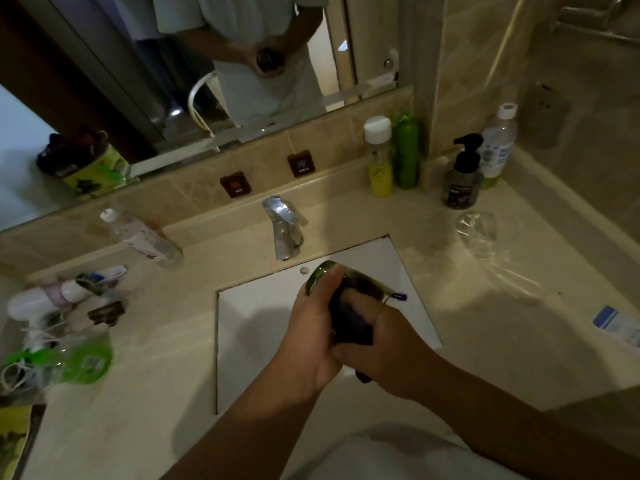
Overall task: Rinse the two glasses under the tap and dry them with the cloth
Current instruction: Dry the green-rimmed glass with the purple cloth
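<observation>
At the middle of the frame, above the white sink (263, 317), a green-tinted glass (323, 276) lies tilted, a dark cloth (349, 320) stuffed into it. The left hand (311, 336) wraps the glass; the right hand (384, 344) grips the cloth. The second, clear glass (477, 233) lies on the bench (450, 306) at right, near a pump bottle (462, 174). The tap (284, 226) shows no water. A wet glass could slip and strike the basin. Dim light hides the cloth's extent and the fingertips.
</observation>
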